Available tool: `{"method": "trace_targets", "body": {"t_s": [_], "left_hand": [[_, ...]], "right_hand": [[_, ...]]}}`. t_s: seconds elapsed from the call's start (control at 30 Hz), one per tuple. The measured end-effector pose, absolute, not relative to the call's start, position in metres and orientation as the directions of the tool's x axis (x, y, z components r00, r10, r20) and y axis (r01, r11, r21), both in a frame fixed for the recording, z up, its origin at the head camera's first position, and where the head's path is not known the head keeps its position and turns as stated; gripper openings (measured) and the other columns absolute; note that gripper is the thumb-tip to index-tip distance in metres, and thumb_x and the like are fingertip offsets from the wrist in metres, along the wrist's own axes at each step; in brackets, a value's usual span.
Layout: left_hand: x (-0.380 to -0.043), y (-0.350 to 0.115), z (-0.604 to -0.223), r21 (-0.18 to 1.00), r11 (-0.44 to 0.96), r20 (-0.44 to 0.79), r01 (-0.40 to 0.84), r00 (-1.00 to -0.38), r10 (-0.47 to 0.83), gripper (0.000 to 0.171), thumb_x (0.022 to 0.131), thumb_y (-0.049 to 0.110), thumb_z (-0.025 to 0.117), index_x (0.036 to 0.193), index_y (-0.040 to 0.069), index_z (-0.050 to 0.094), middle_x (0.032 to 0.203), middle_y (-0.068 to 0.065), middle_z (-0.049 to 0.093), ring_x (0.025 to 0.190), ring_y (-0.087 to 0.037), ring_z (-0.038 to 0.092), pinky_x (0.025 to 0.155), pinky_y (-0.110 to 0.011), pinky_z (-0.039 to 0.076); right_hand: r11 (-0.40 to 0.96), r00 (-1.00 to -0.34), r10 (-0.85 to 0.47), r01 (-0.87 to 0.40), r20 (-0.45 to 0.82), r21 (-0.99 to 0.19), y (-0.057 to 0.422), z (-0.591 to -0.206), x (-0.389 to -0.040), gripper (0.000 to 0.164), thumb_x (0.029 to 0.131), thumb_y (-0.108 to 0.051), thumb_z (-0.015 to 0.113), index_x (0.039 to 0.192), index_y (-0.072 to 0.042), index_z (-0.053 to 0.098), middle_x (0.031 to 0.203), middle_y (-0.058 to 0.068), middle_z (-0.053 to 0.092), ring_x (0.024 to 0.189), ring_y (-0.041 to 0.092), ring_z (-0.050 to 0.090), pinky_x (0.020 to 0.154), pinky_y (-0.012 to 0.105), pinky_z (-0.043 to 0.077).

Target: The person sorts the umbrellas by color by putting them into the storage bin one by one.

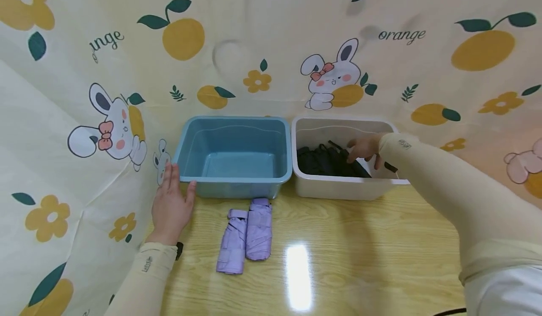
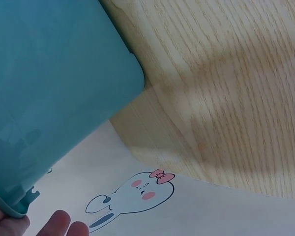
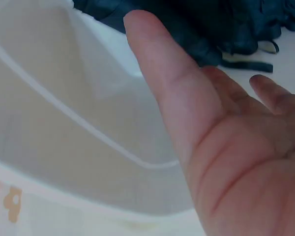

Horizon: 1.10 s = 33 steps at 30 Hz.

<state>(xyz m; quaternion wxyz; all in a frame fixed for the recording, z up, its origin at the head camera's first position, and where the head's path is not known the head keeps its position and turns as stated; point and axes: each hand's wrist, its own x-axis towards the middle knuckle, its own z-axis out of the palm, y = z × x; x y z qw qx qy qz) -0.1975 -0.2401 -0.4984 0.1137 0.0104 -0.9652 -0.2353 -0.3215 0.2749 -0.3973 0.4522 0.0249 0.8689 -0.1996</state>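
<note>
Two bare grips, well apart. L grip (image 1: pixel 171 208) relaxed, fingers straight & close tog., laid against the outer left side of blue bin (image 1: pixel 233 180) at its near corner, thumb out twd the near wall; per L wrist view, right at the rim. R grip (image 1: pixel 365 149) down inside beige bin (image 1: pixel 334 190), thumb spread from the fingers w/ bare palm b/w, so loose & not closed on anything. Dark bundle (image 1: pixel 323 161) on the floor of beige bin, below & mostly left of R grip: v. dark fabric, crumpled, w/ a thin dark strap (image 1: pixel 337 145) just left of the fingertips. Thumb tip overlapping the fabric in R wrist view; actual contact, can't tell. Blue bin ahead & right of L grip, also left of R grip, its right end just beside beige bin. Right of L grip & a bit nearer the person, well left of R grip: slim lilac roll (image 1: pixel 231 248) and wider lilac roll (image 1: pixel 259 231), side by side & touching, both lying on the wood-grain surface (image 1: pixel 351 250), wider one w/ its far end close by the near wall of blue bin. Nearer than R grip & off to its left, a bright glare patch (image 1: pixel 298 276). Beyond both grips, & left of L grip too, printed cloth (image 1: pixel 237 5) w/ rabbits, oranges, flowers. Behind L grip, a cream sleeve (image 1: pixel 148 278) w/ a small black item (image 1: pixel 179 250) at the cuff; behind R grip, a matching sleeve (image 1: pixel 436 189).
</note>
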Motion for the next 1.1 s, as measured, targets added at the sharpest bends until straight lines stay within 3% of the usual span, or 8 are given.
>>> {"method": "trace_targets", "body": {"t_s": [0.47, 0.63, 0.87, 1.1], "left_hand": [[-0.196, -0.241, -0.497, 0.447, 0.894, 0.199, 0.043, -0.979, -0.052, 0.073, 0.106, 0.047, 0.038, 0.157, -0.001, 0.017, 0.165, -0.015, 0.006, 0.137, -0.052, 0.033, 0.104, -0.062, 0.034], [-0.196, -0.241, -0.497, 0.453, 0.889, 0.221, 0.065, -0.974, -0.041, 0.072, 0.106, 0.044, 0.041, 0.157, -0.003, 0.019, 0.165, -0.017, 0.008, 0.138, -0.050, 0.032, 0.105, -0.061, 0.034], [-0.194, -0.243, -0.500, 0.448, 0.892, 0.217, 0.056, -0.975, -0.047, 0.073, 0.106, 0.045, 0.041, 0.157, -0.003, 0.019, 0.164, -0.019, 0.011, 0.136, -0.051, 0.035, 0.101, -0.063, 0.037], [-0.197, -0.239, -0.499, 0.454, 0.890, 0.211, 0.053, -0.976, -0.049, 0.073, 0.106, 0.045, 0.040, 0.157, -0.003, 0.018, 0.165, -0.017, 0.008, 0.139, -0.049, 0.032, 0.104, -0.061, 0.035]], "right_hand": [[0.912, -0.673, -0.087, 0.243, -0.735, -0.330, 0.295, -0.353, -0.289, 0.080, 0.098, -0.032, 0.063, 0.154, 0.001, 0.017, 0.147, 0.037, 0.029, 0.128, 0.054, 0.041, 0.075, 0.049, 0.058], [0.910, -0.731, -0.150, 0.161, -0.666, -0.381, 0.286, -0.337, -0.268, 0.078, 0.097, -0.031, 0.065, 0.152, 0.001, 0.022, 0.148, 0.036, 0.032, 0.128, 0.051, 0.042, 0.077, 0.052, 0.057], [0.900, -0.815, -0.266, -0.019, -0.514, -0.436, 0.255, -0.313, -0.228, 0.065, 0.096, -0.026, 0.066, 0.147, 0.000, 0.037, 0.140, 0.030, 0.048, 0.116, 0.042, 0.057, 0.077, 0.046, 0.057], [0.859, -0.820, -0.421, -0.223, -0.388, -0.460, 0.216, -0.313, -0.176, 0.054, 0.095, -0.023, 0.068, 0.142, -0.005, 0.048, 0.132, 0.015, 0.060, 0.106, 0.025, 0.066, 0.090, 0.047, 0.052]]}}
